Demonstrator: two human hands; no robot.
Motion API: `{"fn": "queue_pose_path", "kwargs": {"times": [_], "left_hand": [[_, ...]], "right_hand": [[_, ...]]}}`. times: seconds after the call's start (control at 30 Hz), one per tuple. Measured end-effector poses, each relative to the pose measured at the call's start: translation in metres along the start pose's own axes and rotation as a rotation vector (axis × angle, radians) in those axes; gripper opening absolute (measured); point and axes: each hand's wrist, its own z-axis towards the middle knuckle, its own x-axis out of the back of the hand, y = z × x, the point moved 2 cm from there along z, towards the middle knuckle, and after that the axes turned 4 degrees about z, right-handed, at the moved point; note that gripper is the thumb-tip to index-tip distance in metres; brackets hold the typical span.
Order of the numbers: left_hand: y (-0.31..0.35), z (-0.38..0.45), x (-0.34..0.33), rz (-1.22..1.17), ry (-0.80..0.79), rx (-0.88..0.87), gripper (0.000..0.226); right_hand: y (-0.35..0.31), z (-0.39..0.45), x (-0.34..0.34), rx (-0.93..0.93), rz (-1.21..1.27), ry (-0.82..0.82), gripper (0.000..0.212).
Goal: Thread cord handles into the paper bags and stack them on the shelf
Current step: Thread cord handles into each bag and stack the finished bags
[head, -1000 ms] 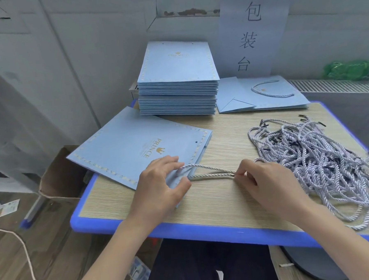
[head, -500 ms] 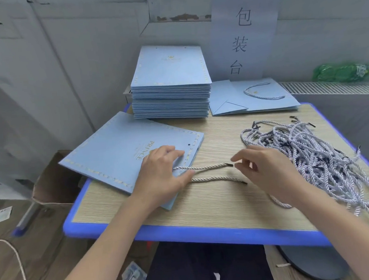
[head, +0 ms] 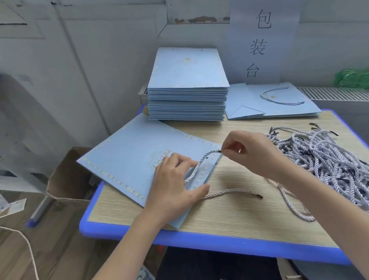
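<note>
The cord (head: 196, 167) is soft and limp; right hand (head: 251, 152) pinches its stiff tip, left hand (head: 173, 184) presses the light paper bag (head: 133, 157) flat on the desk (head: 236, 212).

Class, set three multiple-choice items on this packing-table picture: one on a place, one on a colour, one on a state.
1. Where is the cord pile?
A. right side of the table
B. on the floor
C. atop the bag stack

2. What colour is the table's edge?
A. red
B. blue
C. green

3. What is the right hand doing?
A. resting flat
B. pinching a cord tip
C. lifting the stack

Answers: 1 A, the pile lies by the right arm; 2 B, the rim is blue; 3 B, its fingertips pinch the dark tip over the bag that the left hand holds down.
</note>
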Motion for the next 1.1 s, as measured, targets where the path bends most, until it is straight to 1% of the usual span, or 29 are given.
{"fn": "queue_pose_path", "kwargs": {"times": [0.03,0.13,0.17,0.33,0.4,0.47,0.57,0.63,0.73,0.8,0.87,0.9,0.97,1.03,1.1], "left_hand": [[0.001,0.0,0.0,-0.003,-0.001,0.0,0.069],[0.001,0.0,0.001,-0.018,0.014,0.001,0.066],[0.002,0.0,0.001,-0.025,0.021,0.003,0.066],[0.001,0.0,0.004,-0.088,0.033,0.029,0.064],[0.0,0.0,0.004,-0.11,0.038,0.038,0.061],[-0.002,0.0,0.004,-0.129,0.04,0.052,0.054],[-0.003,-0.001,0.004,-0.173,0.032,0.083,0.032],[-0.003,-0.002,0.005,-0.201,0.039,0.099,0.023],[-0.002,-0.003,0.009,-0.222,0.091,0.125,0.02],[-0.001,-0.003,0.011,-0.246,0.127,0.152,0.018],[-0.001,-0.002,0.012,-0.282,0.144,0.18,0.016],[-0.001,-0.002,0.012,-0.303,0.153,0.195,0.016],[-0.001,-0.002,0.014,-0.341,0.167,0.222,0.017],[-0.002,0.001,0.017,-0.385,0.176,0.246,0.019],[-0.004,0.005,0.018,-0.435,0.185,0.285,0.021]], "right_hand": [[-0.001,0.004,-0.002,-0.007,0.022,-0.006,0.01],[-0.006,0.015,-0.013,0.043,-0.009,-0.05,0.021],[-0.007,0.018,-0.017,0.051,-0.012,-0.066,0.022],[-0.007,0.029,-0.026,-0.051,0.155,-0.078,0.009],[-0.008,0.033,-0.027,-0.066,0.172,-0.099,0.007],[-0.009,0.035,-0.027,-0.066,0.143,-0.121,0.007],[-0.01,0.038,-0.031,-0.052,0.047,-0.142,0.007],[-0.009,0.04,-0.033,-0.051,0.009,-0.152,0.009],[-0.01,0.038,-0.031,-0.002,-0.031,-0.154,0.003],[-0.01,0.035,-0.028,0.057,-0.054,-0.162,0.009],[-0.009,0.032,-0.023,0.058,-0.045,-0.178,0.017],[-0.009,0.029,-0.02,0.056,-0.032,-0.167,0.02],[-0.007,0.022,-0.014,0.043,0.019,-0.061,0.023],[-0.004,0.012,-0.01,0.006,0.058,0.08,0.016],[-0.002,0.004,-0.012,-0.025,0.029,0.145,0.008]]}}
